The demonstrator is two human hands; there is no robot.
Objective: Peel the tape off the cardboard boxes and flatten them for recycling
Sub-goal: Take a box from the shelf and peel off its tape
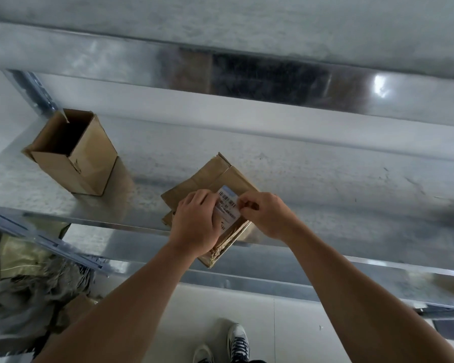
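A small taped cardboard box [215, 179] lies tilted at the front edge of a metal shelf [325, 184], its near end sticking out past the edge. A white barcode label [228, 205] is stuck on its top. My left hand [197, 221] grips the box from the left, fingers curled over the label's left side. My right hand [268, 216] pinches the label's right edge between thumb and fingertips. Shiny tape [228, 244] wraps the box's near end. A second cardboard box [74, 153] stands upright and open at the shelf's left.
A lower shelf rail [299, 281] runs below the box. Flattened cardboard and crumpled material [29, 273] pile on the floor at the left. My shoes [236, 341] stand on the pale floor. The wall and an upper shelf beam [247, 72] close the back.
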